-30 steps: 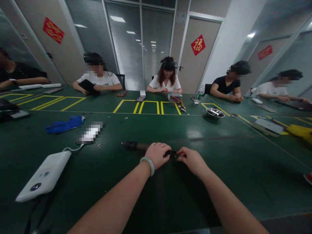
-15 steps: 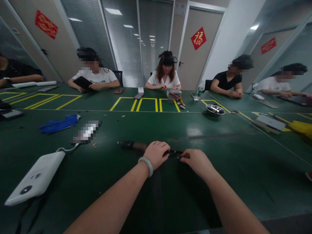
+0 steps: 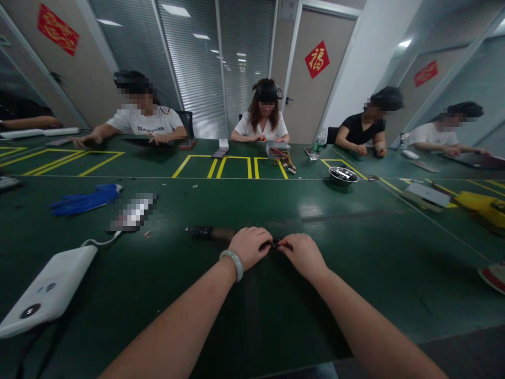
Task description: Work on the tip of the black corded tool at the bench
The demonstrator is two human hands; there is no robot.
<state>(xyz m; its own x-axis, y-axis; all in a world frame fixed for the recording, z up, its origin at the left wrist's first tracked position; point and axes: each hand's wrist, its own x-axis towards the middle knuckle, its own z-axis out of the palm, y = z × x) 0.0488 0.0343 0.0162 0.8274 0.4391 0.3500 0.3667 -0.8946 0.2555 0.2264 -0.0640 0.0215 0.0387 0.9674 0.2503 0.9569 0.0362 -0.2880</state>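
A dark, rod-shaped tool [image 3: 211, 233] lies flat on the green surface [image 3: 355, 252], straight in front of the person. The left hand [image 3: 249, 246] is curled over its right end, gripping it. The right hand [image 3: 302, 254] pinches a small dark part at the tool's tip, fingers closed, almost touching the left. A white device [image 3: 47, 289] sits well off to the left, a blue glove [image 3: 84, 197] farther back.

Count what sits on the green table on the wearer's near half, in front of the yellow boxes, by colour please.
Blue: 1, the glove
White: 1, the flat device with its cord
Silver: 1, the metal bowl
Dark: 1, the cylindrical tool lying flat, gripped by the left hand, with the right hand at its tip
Blurred out: 1, colour unclear
Total: 5
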